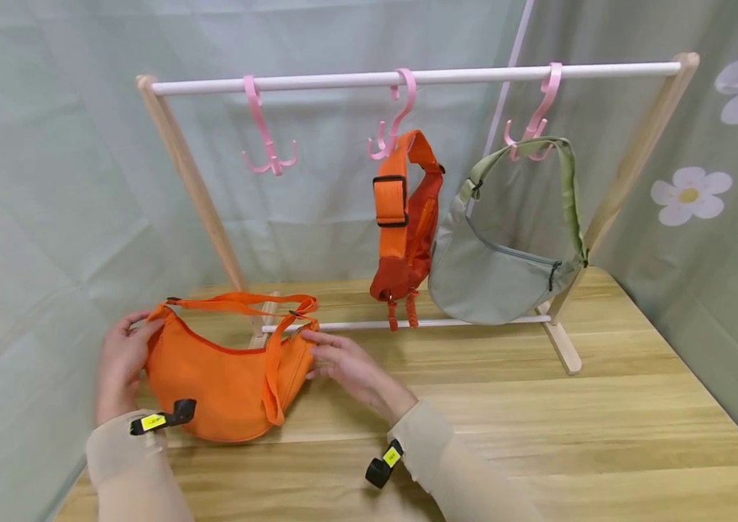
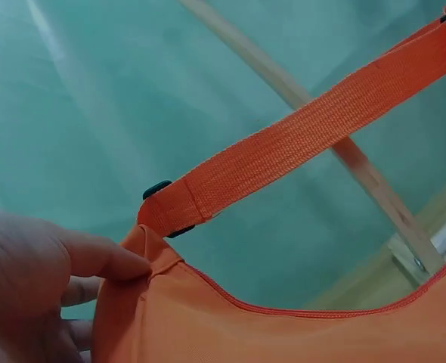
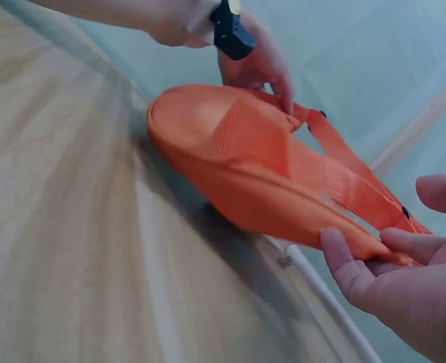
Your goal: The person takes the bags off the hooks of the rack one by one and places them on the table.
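The left hand (image 1: 124, 355) is pinching the orange bag (image 1: 212, 384) near the rack's left leg (image 1: 193, 177); the right hand (image 1: 351, 368) is touching its other end with extended fingers, thumb clear, possibly risking slippage.

In the head view, looked forward and down on the front orange bag (image 1: 212, 384), far enough back to include the rack (image 1: 473, 75) behind it. In the left wrist view, faced forward at close range past the bag's left end. In the right wrist view, looked leftward along the bag from near its right end, tilted. Shared the bag across all three, plus the left fingers (image 2: 117, 261) at its left end.
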`<state>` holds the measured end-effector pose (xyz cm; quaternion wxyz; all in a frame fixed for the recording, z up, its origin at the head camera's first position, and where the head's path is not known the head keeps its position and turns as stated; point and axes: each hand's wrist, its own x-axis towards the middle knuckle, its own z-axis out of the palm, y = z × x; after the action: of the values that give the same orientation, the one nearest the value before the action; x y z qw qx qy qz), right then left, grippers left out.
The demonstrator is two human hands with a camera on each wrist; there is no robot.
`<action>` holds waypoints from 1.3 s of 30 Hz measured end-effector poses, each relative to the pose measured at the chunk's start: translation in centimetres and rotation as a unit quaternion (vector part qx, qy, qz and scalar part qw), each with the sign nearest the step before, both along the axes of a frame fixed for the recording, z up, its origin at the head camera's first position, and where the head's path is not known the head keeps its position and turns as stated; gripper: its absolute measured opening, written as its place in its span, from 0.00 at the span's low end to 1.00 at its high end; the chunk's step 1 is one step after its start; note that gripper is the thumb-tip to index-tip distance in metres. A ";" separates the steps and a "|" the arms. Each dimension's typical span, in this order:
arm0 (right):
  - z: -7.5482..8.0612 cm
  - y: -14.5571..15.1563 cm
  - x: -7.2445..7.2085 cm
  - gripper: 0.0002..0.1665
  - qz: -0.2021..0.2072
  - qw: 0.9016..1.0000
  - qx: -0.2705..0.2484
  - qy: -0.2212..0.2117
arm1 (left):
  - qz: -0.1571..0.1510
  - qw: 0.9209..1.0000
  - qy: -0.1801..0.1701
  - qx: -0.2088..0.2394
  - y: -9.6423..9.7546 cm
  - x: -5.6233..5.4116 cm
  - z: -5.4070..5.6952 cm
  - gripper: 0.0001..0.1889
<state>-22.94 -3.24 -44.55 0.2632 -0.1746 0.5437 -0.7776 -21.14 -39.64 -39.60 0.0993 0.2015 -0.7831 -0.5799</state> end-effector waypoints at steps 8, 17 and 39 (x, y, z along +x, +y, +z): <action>-1.6 -0.6 0.0 0.34 0.000 1.000 0.017 -0.011 | -0.013 0.996 -0.037 -0.078 -0.4 -0.5 -1.4 0.25; -2.4 -0.6 0.1 0.36 -0.013 0.998 0.041 -0.037 | -0.057 0.988 -0.083 -0.117 -0.7 -0.7 -2.7 0.28; 4.0 1.6 1.2 0.32 0.030 0.976 0.149 0.157 | 0.012 0.977 0.166 0.133 3.9 -0.4 2.9 0.17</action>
<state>-21.74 -1.65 -40.54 0.2205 -0.2693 0.6829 -0.6422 -21.58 -35.76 -36.66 0.2071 0.1236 -0.6694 -0.7026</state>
